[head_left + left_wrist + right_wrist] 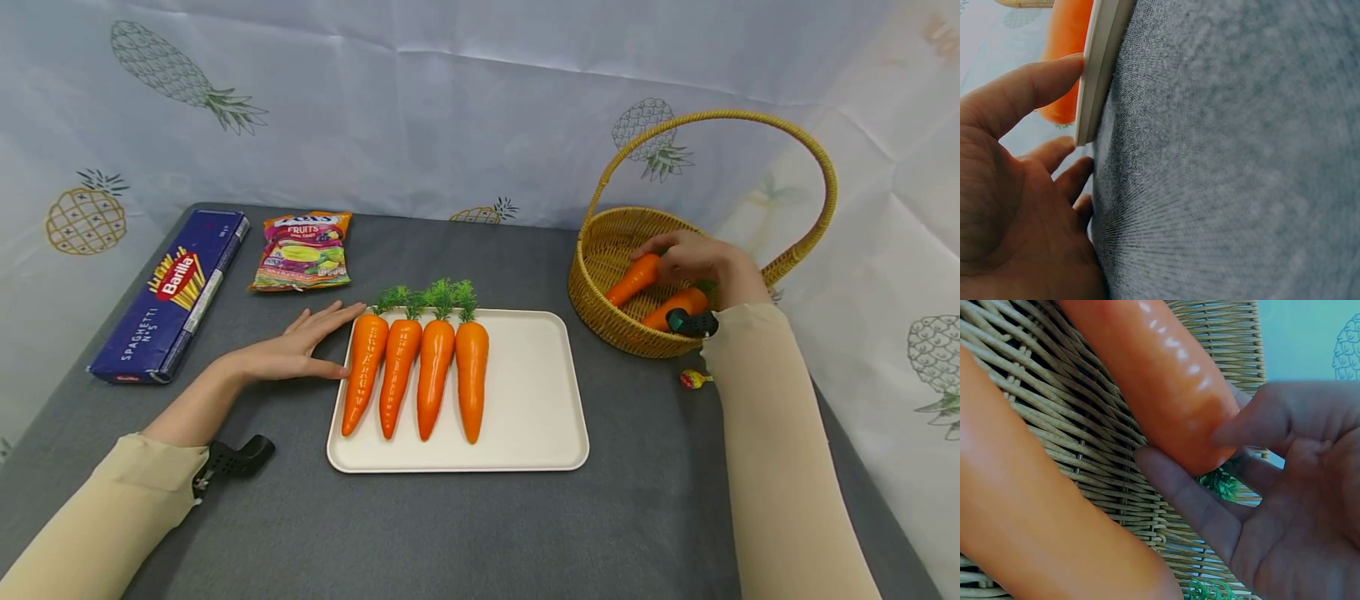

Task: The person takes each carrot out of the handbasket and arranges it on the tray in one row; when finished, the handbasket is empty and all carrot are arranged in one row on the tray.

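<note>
Inside the wicker basket (622, 333), my right hand (693, 257) grips a carrot (634, 279) near its leafy end. The right wrist view shows thumb and fingers around the thick end of that carrot (1160, 375), with some green leaves below. A second carrot (672, 310) lies in the basket beside it. My left hand (303, 346) lies at the left edge of the cream tray (532, 392), fingers extended. In the left wrist view its thumb (1054, 78) touches the tray rim (1099, 69). Several carrots (433, 379) lie side by side on the tray, leaves toward the back.
A blue spaghetti box (168, 296) lies at the left, next to a candy bag (303, 252). The basket's tall handle (750, 117) arches over the right hand. A small wrapped lollipop (693, 379) lies in front of the basket. Pineapple-print cloth hangs behind the grey table.
</note>
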The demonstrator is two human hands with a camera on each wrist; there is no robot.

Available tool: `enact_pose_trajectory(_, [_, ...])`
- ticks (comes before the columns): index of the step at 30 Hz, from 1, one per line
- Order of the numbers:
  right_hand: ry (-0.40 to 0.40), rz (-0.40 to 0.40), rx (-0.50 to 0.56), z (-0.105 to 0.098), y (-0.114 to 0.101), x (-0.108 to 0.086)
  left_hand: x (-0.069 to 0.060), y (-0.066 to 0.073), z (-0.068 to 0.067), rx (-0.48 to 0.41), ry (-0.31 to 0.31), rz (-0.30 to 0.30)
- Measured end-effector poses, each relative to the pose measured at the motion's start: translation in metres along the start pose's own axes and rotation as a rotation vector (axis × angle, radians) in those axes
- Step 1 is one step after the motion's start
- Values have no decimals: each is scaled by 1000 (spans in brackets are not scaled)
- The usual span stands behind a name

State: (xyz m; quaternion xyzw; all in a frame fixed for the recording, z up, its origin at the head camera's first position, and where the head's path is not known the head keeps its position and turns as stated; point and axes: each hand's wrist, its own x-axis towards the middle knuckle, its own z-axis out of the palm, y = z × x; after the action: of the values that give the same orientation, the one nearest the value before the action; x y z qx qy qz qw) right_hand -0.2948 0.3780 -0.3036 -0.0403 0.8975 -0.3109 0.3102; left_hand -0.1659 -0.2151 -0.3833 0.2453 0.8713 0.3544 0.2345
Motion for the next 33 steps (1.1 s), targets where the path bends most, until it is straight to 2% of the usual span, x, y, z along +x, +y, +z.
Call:
enact_pose_trajectory(4, [-18,-19,93,-2,0,-1,0,0,0,2,3,2])
enact_pose_trajectory(14, [-40,-25,158,-4,2,-1,0,0,0,7,5,0])
enact_pose_trajectory(20, [-33,-16,148,-5,4,-2,0,0,0,13,8,4])
enact_pose_trajectory(27, [33,-24,159,-6,3,-8,0,1,1,5,2,3])
enact_pose_trajectory(33, [168,-68,213,-18,-4,-25,0,1,0,8,5,4])
